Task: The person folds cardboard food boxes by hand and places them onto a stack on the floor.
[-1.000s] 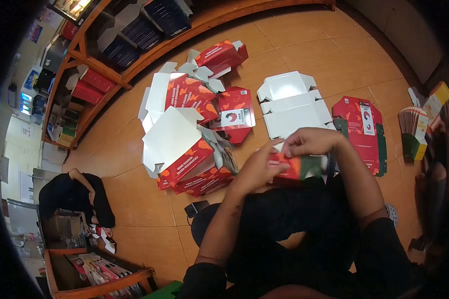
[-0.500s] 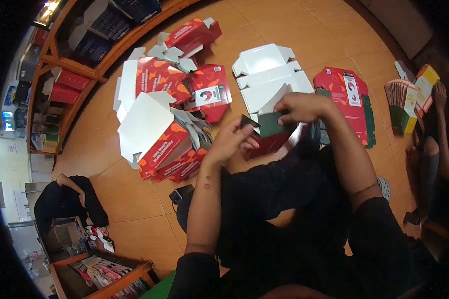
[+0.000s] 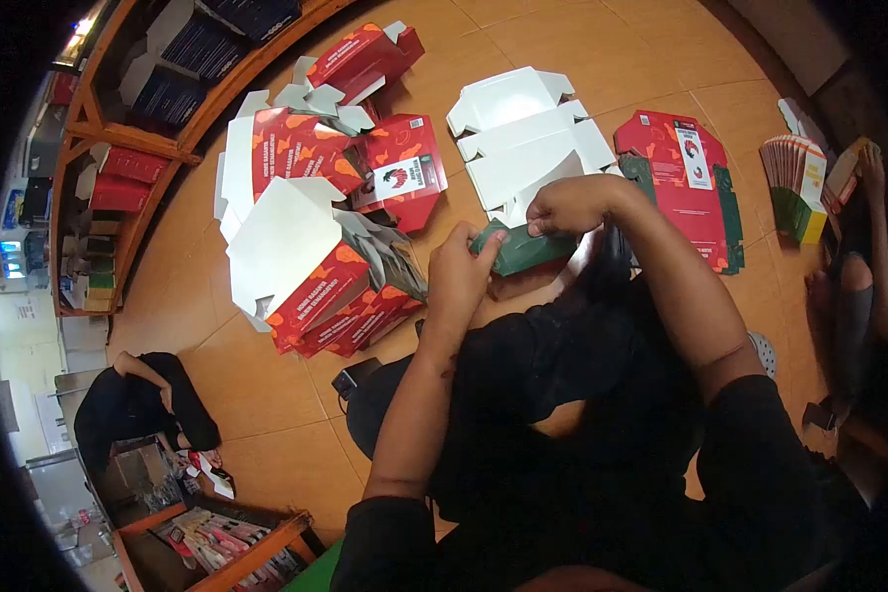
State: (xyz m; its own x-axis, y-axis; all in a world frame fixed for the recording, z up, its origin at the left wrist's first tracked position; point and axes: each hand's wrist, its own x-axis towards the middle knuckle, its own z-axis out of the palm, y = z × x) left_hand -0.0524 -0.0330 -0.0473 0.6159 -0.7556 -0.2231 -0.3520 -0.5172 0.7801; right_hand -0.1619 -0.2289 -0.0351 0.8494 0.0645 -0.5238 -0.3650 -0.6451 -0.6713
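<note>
A partly folded cardboard box lies in front of my knees, with its white inside [image 3: 523, 163] facing up and its lid part spread flat away from me. Its near side is a dark green panel [image 3: 533, 254]. My left hand [image 3: 461, 271] pinches the left end of that panel, thumb on top. At the panel's upper edge, my right hand [image 3: 570, 204] is closed with its fingertips on the cardboard beside a raised white flap. Right of it lies a flat red and green box blank [image 3: 676, 197], printed side up.
Folded red boxes [image 3: 316, 286] are piled at the left. Wooden shelves [image 3: 148, 143] hold more boxes. A person [image 3: 143, 405] crouches at far left; another person's hand [image 3: 870, 168] is near yellow and green cartons [image 3: 797, 187]. A small black device [image 3: 355, 380] is by my left knee.
My left hand has moved in to the green panel and closed on its left end, where a dark flap stood up before. The right hand has shifted slightly left along the edge.
</note>
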